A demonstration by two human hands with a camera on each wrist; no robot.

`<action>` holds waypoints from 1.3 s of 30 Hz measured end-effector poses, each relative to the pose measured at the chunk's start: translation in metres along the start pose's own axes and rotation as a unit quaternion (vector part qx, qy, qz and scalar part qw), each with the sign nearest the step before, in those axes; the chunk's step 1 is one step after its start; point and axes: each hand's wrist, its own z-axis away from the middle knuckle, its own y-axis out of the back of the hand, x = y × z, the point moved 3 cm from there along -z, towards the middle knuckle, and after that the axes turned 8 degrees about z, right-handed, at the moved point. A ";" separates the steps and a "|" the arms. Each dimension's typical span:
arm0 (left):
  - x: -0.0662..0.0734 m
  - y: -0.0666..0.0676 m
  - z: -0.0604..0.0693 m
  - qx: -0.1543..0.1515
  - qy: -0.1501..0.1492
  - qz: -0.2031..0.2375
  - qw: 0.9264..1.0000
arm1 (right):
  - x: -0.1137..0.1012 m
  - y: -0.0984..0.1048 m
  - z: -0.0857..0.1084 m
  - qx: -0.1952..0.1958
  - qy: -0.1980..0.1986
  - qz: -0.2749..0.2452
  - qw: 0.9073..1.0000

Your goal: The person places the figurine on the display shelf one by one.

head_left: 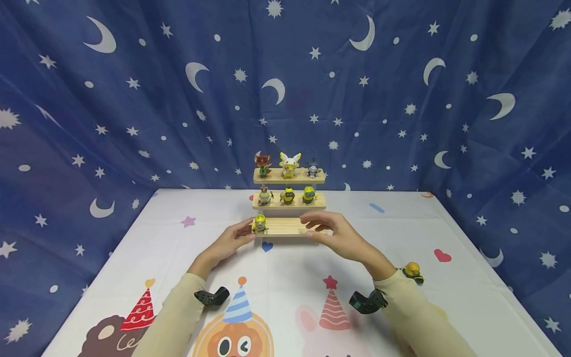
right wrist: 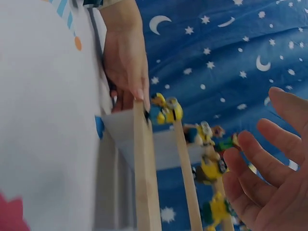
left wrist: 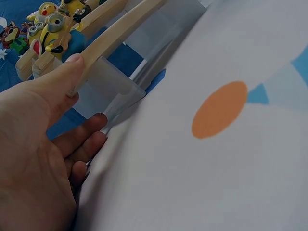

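Note:
A three-tier display shelf (head_left: 285, 226) with pale wooden boards and clear side panels stands at the back of the table. At the left end of its bottom board, my left hand (head_left: 232, 240) grips the edge with thumb and index finger. Beside that thumb stands a yellow minion figure (head_left: 259, 224), also seen in the left wrist view as a minion (left wrist: 55, 36) with one goggle eye. Over the right end of the same board hovers my right hand (head_left: 334, 234), fingers spread and holding nothing. The middle board carries three minion figures (head_left: 288, 196).
On the top board are a fox figure (head_left: 262, 165), a yellow figure in a white eared hood (head_left: 290, 165) and a blue-and-white figure (head_left: 313, 170). A yellow figure with a dark base (head_left: 413, 271) lies on the table beyond my right forearm. A starry blue curtain (head_left: 285, 114) hangs behind.

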 end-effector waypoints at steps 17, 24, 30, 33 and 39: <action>0.002 0.000 0.002 -0.008 -0.019 -0.003 1.000 | 0.037 0.055 0.081 0.040 -0.111 0.153 0.981; 0.001 0.001 0.000 -0.009 -0.022 0.000 1.000 | 0.056 0.065 0.108 0.045 -0.125 0.208 0.969; 0.001 0.000 0.000 -0.006 -0.020 -0.002 1.000 | 0.065 0.073 0.129 0.046 -0.141 0.243 0.959; 0.001 0.000 0.001 -0.008 -0.020 -0.004 1.000 | 0.070 0.075 0.138 0.045 -0.155 0.249 0.955; 0.001 0.001 0.001 -0.008 -0.015 -0.003 1.000 | 0.082 0.077 0.147 0.023 -0.186 0.181 0.966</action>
